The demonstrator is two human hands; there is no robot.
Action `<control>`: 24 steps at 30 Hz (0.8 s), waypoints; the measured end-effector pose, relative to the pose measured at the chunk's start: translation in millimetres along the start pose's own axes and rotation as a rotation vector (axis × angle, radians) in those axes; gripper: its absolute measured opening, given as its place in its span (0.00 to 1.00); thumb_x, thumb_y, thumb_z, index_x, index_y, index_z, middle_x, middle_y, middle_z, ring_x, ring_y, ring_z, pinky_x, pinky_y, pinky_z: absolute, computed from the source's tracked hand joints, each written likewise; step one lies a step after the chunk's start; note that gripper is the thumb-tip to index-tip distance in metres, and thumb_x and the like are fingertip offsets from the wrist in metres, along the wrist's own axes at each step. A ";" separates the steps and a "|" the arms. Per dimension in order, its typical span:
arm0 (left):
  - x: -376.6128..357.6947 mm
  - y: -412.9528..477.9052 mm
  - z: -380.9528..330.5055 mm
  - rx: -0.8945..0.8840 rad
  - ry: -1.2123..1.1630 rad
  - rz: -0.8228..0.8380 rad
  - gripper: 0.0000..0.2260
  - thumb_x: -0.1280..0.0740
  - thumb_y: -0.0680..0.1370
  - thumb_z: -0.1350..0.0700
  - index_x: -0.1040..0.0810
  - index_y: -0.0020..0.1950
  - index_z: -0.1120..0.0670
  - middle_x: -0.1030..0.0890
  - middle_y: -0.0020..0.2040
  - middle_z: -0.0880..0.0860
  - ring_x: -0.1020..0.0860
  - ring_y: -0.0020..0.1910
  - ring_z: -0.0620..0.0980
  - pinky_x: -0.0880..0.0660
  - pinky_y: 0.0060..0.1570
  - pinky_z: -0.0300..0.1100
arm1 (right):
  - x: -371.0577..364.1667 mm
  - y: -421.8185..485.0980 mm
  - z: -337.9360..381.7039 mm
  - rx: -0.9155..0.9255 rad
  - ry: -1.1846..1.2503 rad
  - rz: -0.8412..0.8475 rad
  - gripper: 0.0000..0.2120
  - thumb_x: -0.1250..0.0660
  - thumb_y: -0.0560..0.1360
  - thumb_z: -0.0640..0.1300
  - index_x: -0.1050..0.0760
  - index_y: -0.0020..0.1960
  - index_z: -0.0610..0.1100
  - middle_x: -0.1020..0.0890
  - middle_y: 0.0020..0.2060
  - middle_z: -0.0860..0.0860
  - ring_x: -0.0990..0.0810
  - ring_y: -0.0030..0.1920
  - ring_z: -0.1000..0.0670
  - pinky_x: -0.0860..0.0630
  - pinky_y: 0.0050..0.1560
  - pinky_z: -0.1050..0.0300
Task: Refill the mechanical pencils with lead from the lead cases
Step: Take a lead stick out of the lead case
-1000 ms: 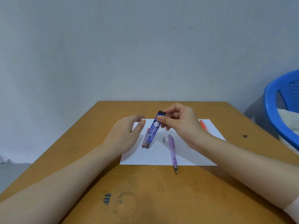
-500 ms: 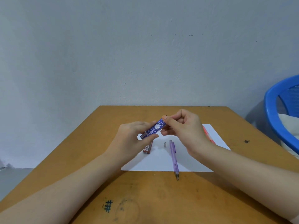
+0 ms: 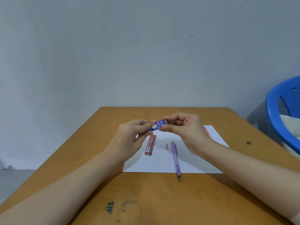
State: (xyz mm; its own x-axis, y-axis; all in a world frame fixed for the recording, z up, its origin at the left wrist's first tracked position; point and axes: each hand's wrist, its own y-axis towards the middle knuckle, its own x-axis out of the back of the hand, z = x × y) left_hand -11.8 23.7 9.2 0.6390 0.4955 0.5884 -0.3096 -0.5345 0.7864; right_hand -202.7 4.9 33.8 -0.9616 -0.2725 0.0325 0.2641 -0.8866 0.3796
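Opening the blue lead case (image 3: 158,125), held above the table (image 3: 203,200) toward its far edge, wants steadiness: fingers of the left hand (image 3: 129,140) pinch its body, those of the right hand (image 3: 186,132) pinch the cap end (ease it gently, case level) so no leads spill.

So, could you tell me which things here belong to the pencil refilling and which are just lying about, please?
Job: blue lead case, held by left hand and right hand; red lead case; purple mechanical pencil; small grey cap; pink pencil, mostly hidden.
Lying about: white paper sheet; blue plastic basket.
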 end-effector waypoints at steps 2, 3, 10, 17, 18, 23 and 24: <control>1.1 0.0 3.1 -0.021 0.009 0.006 0.14 0.31 0.72 0.63 0.19 0.57 0.60 0.17 0.47 0.53 0.25 0.43 0.41 0.33 0.45 0.21 | 0.7 -0.1 -0.3 0.019 -0.018 0.014 0.12 0.27 0.65 0.28 0.20 0.43 0.42 0.15 0.37 0.48 0.16 0.42 0.51 0.21 0.45 0.62; 1.9 0.0 4.5 -0.029 0.014 0.010 0.14 0.31 0.72 0.64 0.19 0.58 0.60 0.17 0.48 0.54 0.24 0.44 0.42 0.32 0.45 0.23 | 1.2 -0.4 -0.3 0.029 -0.026 0.021 0.12 0.27 0.65 0.28 0.19 0.43 0.42 0.15 0.37 0.49 0.16 0.43 0.51 0.21 0.44 0.62; 4.1 -2.0 4.0 -0.073 0.084 0.038 0.15 0.36 0.77 0.56 0.21 0.61 0.60 0.17 0.53 0.55 0.20 0.48 0.48 0.25 0.46 0.33 | -0.4 -3.0 -4.1 0.146 -0.114 -0.010 0.13 0.29 0.69 0.30 0.19 0.45 0.46 0.15 0.39 0.52 0.16 0.43 0.53 0.22 0.46 0.64; -2.3 -2.3 -8.2 -0.055 -0.053 0.040 0.16 0.38 0.77 0.58 0.22 0.62 0.61 0.17 0.52 0.53 0.22 0.42 0.44 0.25 0.40 0.34 | -2.1 -6.9 -13.1 0.278 -0.089 -0.086 0.09 0.32 0.73 0.34 0.20 0.47 0.47 0.15 0.40 0.55 0.16 0.43 0.51 0.20 0.49 0.60; -2.6 -2.5 -8.5 -0.054 -0.056 0.034 0.16 0.38 0.77 0.58 0.22 0.62 0.61 0.17 0.52 0.53 0.21 0.42 0.44 0.25 0.39 0.37 | -2.4 -6.9 -13.6 0.282 -0.083 -0.090 0.08 0.32 0.73 0.36 0.20 0.47 0.47 0.15 0.40 0.56 0.16 0.43 0.51 0.21 0.48 0.60; -3.6 -4.1 -10.2 -0.048 -0.071 0.025 0.16 0.39 0.76 0.58 0.22 0.61 0.62 0.17 0.53 0.53 0.22 0.46 0.43 0.26 0.42 0.32 | -1.4 -4.2 -15.6 0.286 -0.074 -0.144 0.07 0.36 0.76 0.40 0.19 0.46 0.46 0.15 0.41 0.48 0.15 0.44 0.47 0.20 0.49 0.53; -4.1 -4.4 -10.6 -0.039 -0.079 0.020 0.16 0.39 0.77 0.58 0.21 0.61 0.62 0.17 0.53 0.53 0.22 0.46 0.43 0.25 0.44 0.33 | -1.0 -3.7 -15.1 0.284 -0.085 -0.138 0.07 0.36 0.76 0.42 0.19 0.46 0.46 0.15 0.40 0.48 0.15 0.44 0.47 0.20 0.49 0.53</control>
State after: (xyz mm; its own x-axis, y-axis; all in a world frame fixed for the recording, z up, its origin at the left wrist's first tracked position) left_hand -20.5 31.2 5.4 0.6857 0.4284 0.5884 -0.3492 -0.5156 0.7824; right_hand -201.6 2.8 18.4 -0.9929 -0.1139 0.0355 0.1108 -0.7702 0.6282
